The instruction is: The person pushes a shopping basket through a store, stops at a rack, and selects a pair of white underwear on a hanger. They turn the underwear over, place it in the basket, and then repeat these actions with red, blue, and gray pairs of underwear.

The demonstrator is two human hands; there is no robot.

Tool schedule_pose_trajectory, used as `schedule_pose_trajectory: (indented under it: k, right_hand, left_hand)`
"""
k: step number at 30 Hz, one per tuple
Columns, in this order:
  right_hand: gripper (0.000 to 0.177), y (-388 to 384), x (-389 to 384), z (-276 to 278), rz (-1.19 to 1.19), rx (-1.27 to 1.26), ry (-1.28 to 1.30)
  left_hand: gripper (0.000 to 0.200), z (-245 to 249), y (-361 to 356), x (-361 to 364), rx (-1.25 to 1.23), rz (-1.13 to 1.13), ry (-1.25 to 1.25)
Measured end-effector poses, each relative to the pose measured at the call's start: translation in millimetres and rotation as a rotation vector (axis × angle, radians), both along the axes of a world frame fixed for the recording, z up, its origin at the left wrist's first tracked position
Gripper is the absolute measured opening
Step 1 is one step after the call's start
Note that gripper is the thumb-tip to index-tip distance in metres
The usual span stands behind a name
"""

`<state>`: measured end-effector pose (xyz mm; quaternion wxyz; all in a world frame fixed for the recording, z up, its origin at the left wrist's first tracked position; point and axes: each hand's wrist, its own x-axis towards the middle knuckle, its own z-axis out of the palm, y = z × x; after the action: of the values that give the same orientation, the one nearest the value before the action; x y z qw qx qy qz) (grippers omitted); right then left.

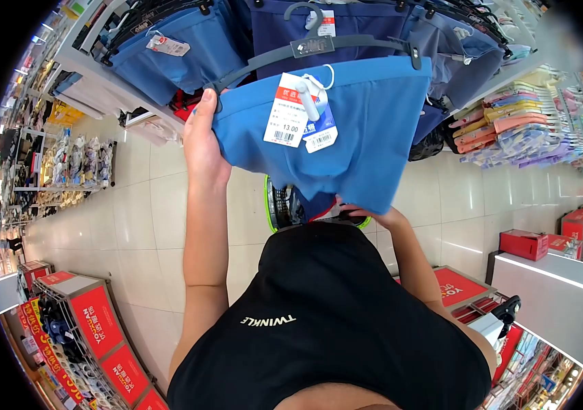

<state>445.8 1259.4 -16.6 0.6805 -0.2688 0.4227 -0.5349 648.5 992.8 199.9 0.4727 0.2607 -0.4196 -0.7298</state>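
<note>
My left hand [208,140] is closed on the left side of a pair of blue boxer briefs [373,130], with the thumb up by the waistband. The briefs hang from a dark grey hanger [366,42], clipped at both ends. On their front are a white and red price tag [284,113] reading 13.00, a blue and white tag [320,137] and a pale plastic security tag [310,102]. Below their lower right edge is my right hand [381,217], its fingers curled at a dark part beside a green-rimmed black basket [272,205]. The briefs partly cover those fingers.
Ahead, a rack holds more hanging underwear, including a blue pair [182,58] and a navy pair [366,24]. Folded colourful garments [510,123] fill a shelf at right. Red display boxes [100,321] stand behind me on the left, and a red box [524,244] rests on a counter at right.
</note>
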Motion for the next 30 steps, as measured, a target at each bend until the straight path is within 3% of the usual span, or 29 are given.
schedule_pose_trajectory:
  k: [1, 2, 3, 5, 6, 7, 9, 10, 12, 15, 17, 19, 27, 30]
  right_hand:
    - [0.056, 4, -4, -12, 0.017, 0.153, 0.65]
    - [0.052, 6, -6, -17, -0.009, 0.28, 0.87]
    - [0.052, 11, -12, -20, -0.008, 0.278, 0.869]
    - [0.049, 15, -19, -3, -0.003, 0.335, 1.123]
    - [0.042, 15, -21, 6, -0.093, 0.285, 0.983]
    - [0.042, 14, -24, 11, -0.093, 0.286, 0.979]
    - [0.034, 10, -33, 18, -0.403, 0.121, 1.044]
    - [0.034, 7, -38, 21, -0.406, 0.126, 1.041]
    - [0.026, 1, -48, 27, -0.763, 0.1, 0.992]
    - [0.02, -6, -46, 55, -0.802, 0.128, 0.988]
    - [0.021, -7, -43, 40, -0.808, 0.162, 1.027]
    - [0.025, -7, -35, 28, -0.642, 0.197, 1.215]
    - [0.028, -20, 27, 9, -0.31, 0.244, 1.06]
    - [0.04, -31, 47, -4, -0.265, 0.273, 0.407]
  left_hand:
    - [0.034, -1, 0, 1, 0.0, 0.001, 0.0]
    - [0.035, -4, 1, 2, -0.009, -0.018, -0.014]
    - [0.035, -6, 1, 4, -0.017, -0.037, -0.029]
    - [0.034, -9, 3, 5, -0.029, -0.057, -0.072]
    - [0.034, -10, 4, 6, -0.039, -0.078, -0.115]
    - [0.034, -14, 4, 7, -0.038, -0.079, -0.118]
    - [0.034, -22, 5, 8, -0.08, -0.128, -0.177]
    - [0.034, -23, 10, 8, -0.074, -0.141, -0.204]
    - [0.034, -35, 22, 3, -0.069, -0.135, -0.26]
    - [0.033, -72, 35, 6, -0.037, -0.187, -0.404]
    - [0.033, -105, 42, 8, -0.047, -0.233, -0.459]
    - [0.034, -132, 55, 11, -0.02, -0.238, -0.493]
    - [0.036, -194, 73, 28, -0.164, -0.293, -0.693]
    - [0.035, -197, 86, 25, -0.297, -0.266, -0.842]
